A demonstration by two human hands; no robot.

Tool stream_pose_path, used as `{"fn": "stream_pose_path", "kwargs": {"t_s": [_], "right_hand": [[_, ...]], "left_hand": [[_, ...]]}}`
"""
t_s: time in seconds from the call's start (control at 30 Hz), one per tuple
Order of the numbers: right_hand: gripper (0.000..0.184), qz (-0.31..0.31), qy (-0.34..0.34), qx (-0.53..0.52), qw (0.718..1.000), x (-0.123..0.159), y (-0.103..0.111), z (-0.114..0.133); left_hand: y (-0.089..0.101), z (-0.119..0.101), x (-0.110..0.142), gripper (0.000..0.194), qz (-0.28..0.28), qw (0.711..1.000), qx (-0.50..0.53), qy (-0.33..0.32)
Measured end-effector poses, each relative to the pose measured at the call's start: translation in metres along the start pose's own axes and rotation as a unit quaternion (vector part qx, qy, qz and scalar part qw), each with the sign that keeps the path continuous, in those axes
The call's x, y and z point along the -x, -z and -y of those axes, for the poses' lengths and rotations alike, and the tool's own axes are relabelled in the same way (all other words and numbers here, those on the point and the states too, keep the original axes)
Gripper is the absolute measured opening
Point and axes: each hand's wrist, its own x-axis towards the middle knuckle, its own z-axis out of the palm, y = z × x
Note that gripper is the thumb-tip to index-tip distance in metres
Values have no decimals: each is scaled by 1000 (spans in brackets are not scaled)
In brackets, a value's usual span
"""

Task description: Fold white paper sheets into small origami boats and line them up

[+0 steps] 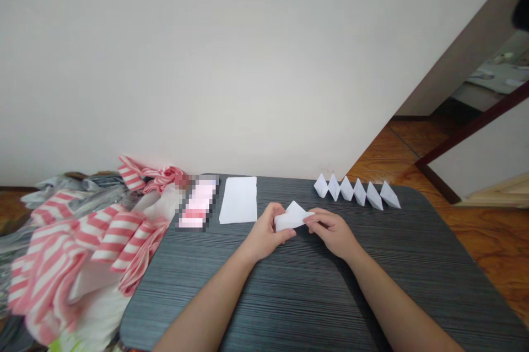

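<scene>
A partly folded piece of white paper (292, 217) is held between my two hands above the dark table, with a pointed peak at its top. My left hand (269, 231) grips its left side, thumb along the lower edge and fingers behind. At the right corner, my right hand (330, 229) pinches the paper between thumb and fingers. Beyond my right hand stands a row of several folded white paper shapes (360, 192), pointed at the top. To the left of my left hand lies a stack of blank white paper (238, 200).
The dark wood-grain table (289, 297) stands against a pale wall (248, 65). A pixelated phone-like object (198, 201) lies at its left back. Red-and-white striped cloth (119, 236) and other fabrics are heaped beside the table's left edge. Wooden floor (483, 220) shows at right.
</scene>
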Motion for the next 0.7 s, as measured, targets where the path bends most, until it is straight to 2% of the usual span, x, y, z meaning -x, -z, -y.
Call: {"fn": "stream_pose_path", "kwargs": {"t_s": [0.3, 0.47, 0.7], "right_hand": [[23, 0, -21, -13, 1000, -1, 1, 1], [24, -2, -27, -17, 999, 0, 0, -1], [20, -20, -53, -35, 998, 1, -2, -5]], "left_hand": [[1, 2, -1, 21, -14, 997, -77, -21], [1, 4, -3, 24, -16, 998, -62, -21], [3, 5, -5, 29, -32, 997, -67, 24]]}}
